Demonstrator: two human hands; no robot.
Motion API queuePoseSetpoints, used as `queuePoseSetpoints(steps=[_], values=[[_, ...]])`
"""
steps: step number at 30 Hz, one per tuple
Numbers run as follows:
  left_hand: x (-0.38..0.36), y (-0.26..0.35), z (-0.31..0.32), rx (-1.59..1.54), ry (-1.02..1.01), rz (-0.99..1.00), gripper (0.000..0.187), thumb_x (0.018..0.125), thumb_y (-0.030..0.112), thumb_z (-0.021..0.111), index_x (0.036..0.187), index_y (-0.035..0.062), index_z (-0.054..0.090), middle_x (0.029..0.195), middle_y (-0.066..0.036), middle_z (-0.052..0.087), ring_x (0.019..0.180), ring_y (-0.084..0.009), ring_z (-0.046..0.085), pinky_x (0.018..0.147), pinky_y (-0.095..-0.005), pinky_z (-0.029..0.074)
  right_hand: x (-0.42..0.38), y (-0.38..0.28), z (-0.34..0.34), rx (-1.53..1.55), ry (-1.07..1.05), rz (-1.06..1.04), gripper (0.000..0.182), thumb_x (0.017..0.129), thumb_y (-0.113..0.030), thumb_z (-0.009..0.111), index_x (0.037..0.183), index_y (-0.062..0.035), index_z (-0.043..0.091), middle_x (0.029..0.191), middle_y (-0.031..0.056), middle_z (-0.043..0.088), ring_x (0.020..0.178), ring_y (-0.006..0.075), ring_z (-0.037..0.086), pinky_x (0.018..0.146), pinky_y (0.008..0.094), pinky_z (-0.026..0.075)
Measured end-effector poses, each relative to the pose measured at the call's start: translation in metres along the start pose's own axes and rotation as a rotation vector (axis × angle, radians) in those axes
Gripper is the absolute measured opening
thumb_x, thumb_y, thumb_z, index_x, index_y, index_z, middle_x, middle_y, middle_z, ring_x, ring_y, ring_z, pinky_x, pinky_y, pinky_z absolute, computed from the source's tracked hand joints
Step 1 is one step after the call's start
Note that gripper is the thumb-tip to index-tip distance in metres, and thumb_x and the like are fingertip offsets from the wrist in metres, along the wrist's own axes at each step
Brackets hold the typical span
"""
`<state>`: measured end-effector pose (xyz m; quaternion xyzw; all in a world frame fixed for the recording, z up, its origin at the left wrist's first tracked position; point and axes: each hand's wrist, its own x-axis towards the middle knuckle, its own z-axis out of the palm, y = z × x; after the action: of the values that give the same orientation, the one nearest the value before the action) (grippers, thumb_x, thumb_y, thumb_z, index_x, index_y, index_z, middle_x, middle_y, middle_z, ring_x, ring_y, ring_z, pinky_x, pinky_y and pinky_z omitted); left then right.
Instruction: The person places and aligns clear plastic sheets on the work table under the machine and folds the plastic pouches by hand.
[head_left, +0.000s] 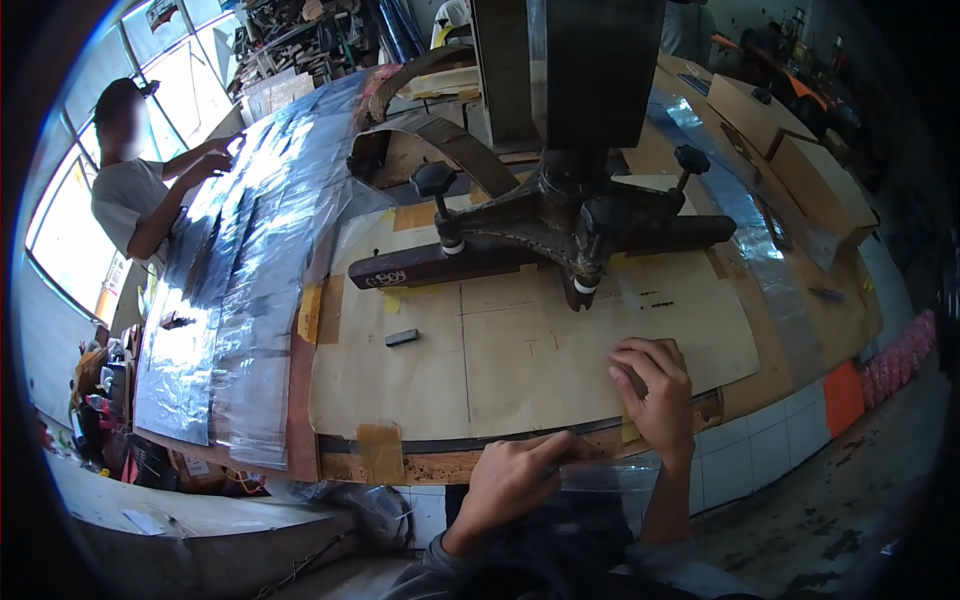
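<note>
My left hand (515, 480) is closed at the front edge of the table, its fingers pressed together on a clear plastic sheet (610, 477) that hangs near my lap. Over the right part of the pale board (520, 375), my right hand (655, 390) is raised with its fingers curled; whether anything thin is between them is too small to tell. Beyond my hands stands a dark metal press (565, 215) with knobs and a long dark bar (400, 268). A small grey block (402, 338) lies on the board, left of a drawn line.
At the left, another person (130, 185) stands beside a table section covered in shiny plastic (265, 250). Cardboard boxes (820, 185) sit at the right. Yellow tape (380, 453) crosses the wooden front edge. A curved strap-like piece (460, 150) lies behind the press.
</note>
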<state>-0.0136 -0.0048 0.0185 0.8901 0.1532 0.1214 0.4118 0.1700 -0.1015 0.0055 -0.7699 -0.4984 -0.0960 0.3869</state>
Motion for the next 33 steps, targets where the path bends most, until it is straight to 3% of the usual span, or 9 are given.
queuePoseSetpoints(steps=[19, 28, 32, 33], values=[[0.001, -0.006, 0.005, 0.032, 0.007, 0.058, 0.019, 0.079, 0.014, 0.069, 0.098, 0.0155, 0.071, 0.094, 0.002, 0.072, 0.078, -0.0206, 0.070, 0.066, -0.0296, 0.055, 0.002, -0.003, -0.001, 0.040, 0.032, 0.023, 0.009, 0.082, -0.005, 0.066, 0.090, -0.0012, 0.065, 0.094, 0.0093, 0.066, 0.088, 0.0286, 0.060, 0.078, 0.0389, 0.049], [0.003, -0.006, 0.003, -0.011, 0.027, 0.047, 0.030, 0.072, 0.001, 0.067, 0.097, 0.0154, 0.072, 0.091, -0.002, 0.072, 0.081, -0.0262, 0.069, 0.071, -0.0326, 0.054, 0.001, 0.001, -0.001, 0.068, 0.049, 0.043, 0.009, 0.084, -0.005, 0.065, 0.091, 0.0006, 0.065, 0.094, 0.0112, 0.066, 0.089, 0.0308, 0.062, 0.076, 0.0389, 0.050], [0.003, -0.006, -0.004, -0.289, 0.049, 0.058, 0.024, 0.072, -0.001, 0.068, 0.095, 0.0067, 0.073, 0.090, -0.007, 0.073, 0.085, -0.0218, 0.071, 0.077, -0.0288, 0.054, 0.005, 0.008, -0.013, 0.160, -0.059, 0.066, 0.014, 0.085, -0.007, 0.066, 0.096, 0.0025, 0.065, 0.100, 0.0142, 0.064, 0.087, 0.0294, 0.065, 0.076, 0.0368, 0.052], [0.004, -0.005, -0.008, -0.418, 0.018, 0.054, 0.029, 0.075, -0.006, 0.061, 0.097, 0.0090, 0.073, 0.092, -0.007, 0.073, 0.087, -0.0257, 0.070, 0.078, -0.0316, 0.054, 0.009, 0.009, -0.020, 0.209, -0.117, 0.095, 0.016, 0.085, -0.007, 0.066, 0.097, 0.0030, 0.064, 0.102, 0.0150, 0.064, 0.086, 0.0289, 0.066, 0.076, 0.0361, 0.052]])
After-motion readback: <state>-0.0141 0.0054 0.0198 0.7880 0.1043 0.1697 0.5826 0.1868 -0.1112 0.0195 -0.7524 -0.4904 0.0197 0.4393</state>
